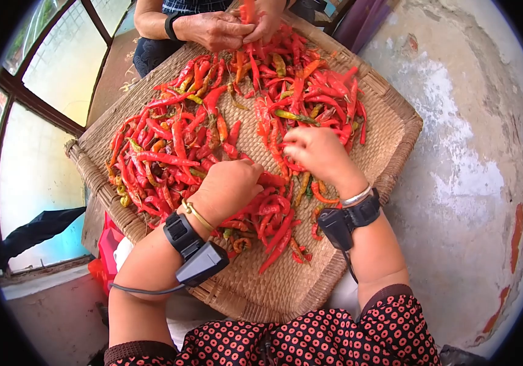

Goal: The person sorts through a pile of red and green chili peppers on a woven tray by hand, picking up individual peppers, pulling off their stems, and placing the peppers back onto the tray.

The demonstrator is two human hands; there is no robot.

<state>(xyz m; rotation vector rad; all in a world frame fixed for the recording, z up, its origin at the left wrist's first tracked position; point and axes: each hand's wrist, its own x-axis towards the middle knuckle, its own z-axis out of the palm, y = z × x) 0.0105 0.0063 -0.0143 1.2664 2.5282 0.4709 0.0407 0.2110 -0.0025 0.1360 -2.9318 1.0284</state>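
Observation:
A flat woven tray [389, 131] carries a heap of red chili peppers [176, 152], with some orange and green ones mixed in. My left hand [228, 189] rests curled on the peppers near the tray's middle, fingers closed over a few. My right hand [316, 152] lies on the peppers to the right, fingertips pinching at chilies near the centre. Both wrists wear black strapped devices and bangles. Across the tray, another person's hands [231, 27] handle peppers at the far edge.
The tray sits between me and the seated person opposite. A rough plastered wall [475, 158] runs along the right. A window with a dark frame [36, 110] is at the left. A red object [108, 247] lies under the tray's near-left corner.

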